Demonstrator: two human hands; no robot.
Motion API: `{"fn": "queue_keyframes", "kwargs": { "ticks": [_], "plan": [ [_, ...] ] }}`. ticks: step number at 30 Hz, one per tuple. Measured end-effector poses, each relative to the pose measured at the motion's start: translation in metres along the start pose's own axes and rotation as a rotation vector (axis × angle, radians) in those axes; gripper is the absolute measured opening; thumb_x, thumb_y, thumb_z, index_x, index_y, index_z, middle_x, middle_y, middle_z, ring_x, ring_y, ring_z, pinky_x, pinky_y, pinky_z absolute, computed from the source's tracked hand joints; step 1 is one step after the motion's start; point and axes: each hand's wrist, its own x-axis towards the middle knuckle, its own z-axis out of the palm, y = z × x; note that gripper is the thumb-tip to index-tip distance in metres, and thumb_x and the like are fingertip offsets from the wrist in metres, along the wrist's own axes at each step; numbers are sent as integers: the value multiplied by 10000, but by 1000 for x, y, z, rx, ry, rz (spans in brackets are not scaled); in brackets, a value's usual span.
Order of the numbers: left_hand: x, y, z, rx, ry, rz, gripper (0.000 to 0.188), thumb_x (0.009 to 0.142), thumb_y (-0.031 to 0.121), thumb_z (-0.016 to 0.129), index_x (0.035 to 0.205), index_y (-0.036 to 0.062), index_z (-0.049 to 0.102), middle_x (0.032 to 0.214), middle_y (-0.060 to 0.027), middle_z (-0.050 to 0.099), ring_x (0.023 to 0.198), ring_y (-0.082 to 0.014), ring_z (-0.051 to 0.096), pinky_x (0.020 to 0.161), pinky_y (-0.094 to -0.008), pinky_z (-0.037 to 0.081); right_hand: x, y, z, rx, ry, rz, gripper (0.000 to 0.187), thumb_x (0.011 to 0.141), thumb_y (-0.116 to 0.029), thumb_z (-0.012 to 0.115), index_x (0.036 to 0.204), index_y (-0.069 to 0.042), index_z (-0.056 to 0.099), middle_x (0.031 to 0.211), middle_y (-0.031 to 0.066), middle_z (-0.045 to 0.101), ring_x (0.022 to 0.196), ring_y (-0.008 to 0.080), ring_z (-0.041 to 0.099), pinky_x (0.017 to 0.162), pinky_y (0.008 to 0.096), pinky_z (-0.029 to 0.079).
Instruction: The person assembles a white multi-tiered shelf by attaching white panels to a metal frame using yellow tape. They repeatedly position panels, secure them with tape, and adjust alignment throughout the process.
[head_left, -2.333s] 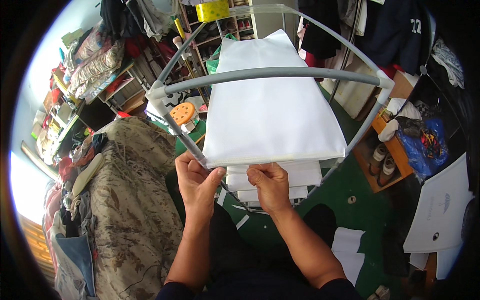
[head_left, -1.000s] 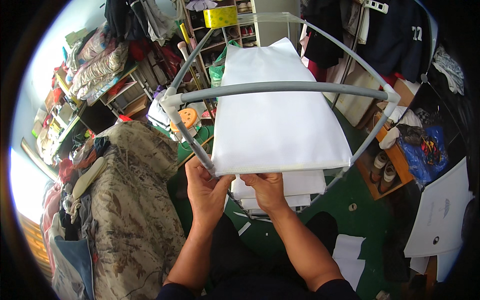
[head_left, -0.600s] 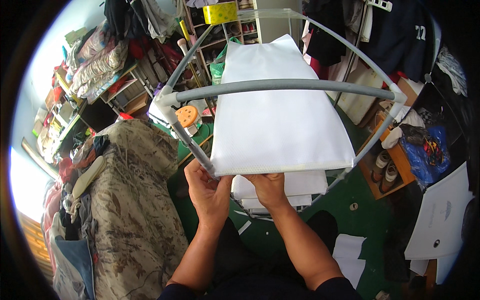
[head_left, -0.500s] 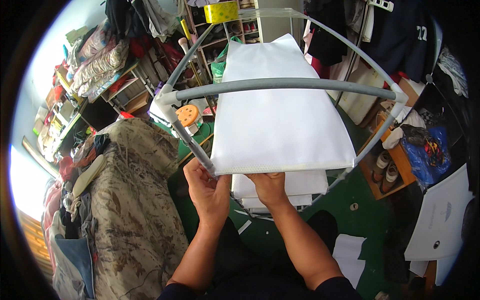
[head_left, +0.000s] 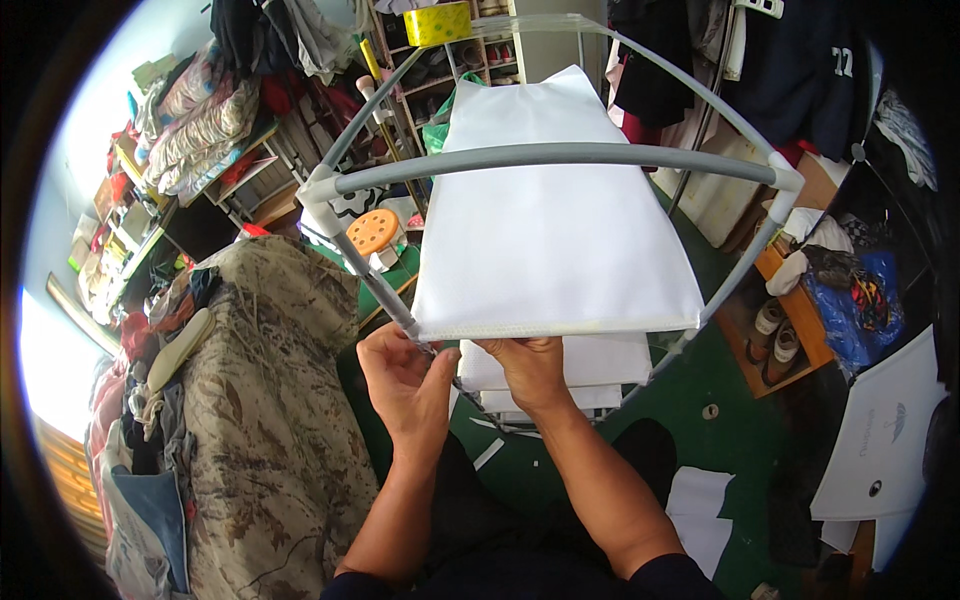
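The white panel (head_left: 560, 250) lies just beyond the right hand (head_left: 530, 374).

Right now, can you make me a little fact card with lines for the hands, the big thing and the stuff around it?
Left hand: by the panel's near left corner
Right hand: at its near edge, fingertips hidden
Big thing: gray pipe frame, white panel
Left side: orange stool, camouflage cover
Right side: shoes
Floor: green, white scraps

A two-digit white number (head_left: 842, 62) is printed on the hanging navy garment (head_left: 808, 105); a grey emblem (head_left: 897, 423) and small, unreadable lettering (head_left: 867, 432) are borne by the white panel (head_left: 850, 475).
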Motion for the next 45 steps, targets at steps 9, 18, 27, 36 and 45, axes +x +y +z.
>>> {"fn": "queue_keyframes", "kwargs": {
  "ticks": [9,18,27,36,45],
  "plan": [
    [-23,30,7,-89,-234,-447,317,1021,277,565,960,-15,671,684,-75,649,503,-77,464,480,-209,352,1,0,-1,0,-19,52,156,885,-23,724,1041,-30,721,986,38,719,927,117,661,828,283,536],
    [0,32,27,-285,-159,-758,459,1048,385,494,900,-9,677,584,-78,597,432,-117,423,428,-228,317,0,-7,-3,42,-15,122,206,876,-22,718,1081,-37,711,1027,56,728,918,130,677,826,288,548],
    [7,33,34,-220,-126,-777,436,1038,342,489,867,-19,664,608,-96,607,442,-135,440,440,-242,335,6,-10,-5,43,-55,81,141,853,2,701,987,-31,728,921,53,731,824,127,679,716,271,555],
    [2,28,38,-225,-109,-731,411,1021,352,512,915,-23,642,664,-90,636,511,-131,499,470,-241,380,5,-15,-3,130,-7,172,112,928,-108,666,1009,-41,706,921,17,708,824,94,646,725,243,523],
    [-4,31,42,-287,-95,-712,418,1035,319,475,936,-52,642,709,-137,678,523,-148,520,494,-244,381,-32,-36,-23,191,33,246,180,944,-91,615,1101,-10,645,805,6,634,657,74,514,599,238,405]
  ]
}}
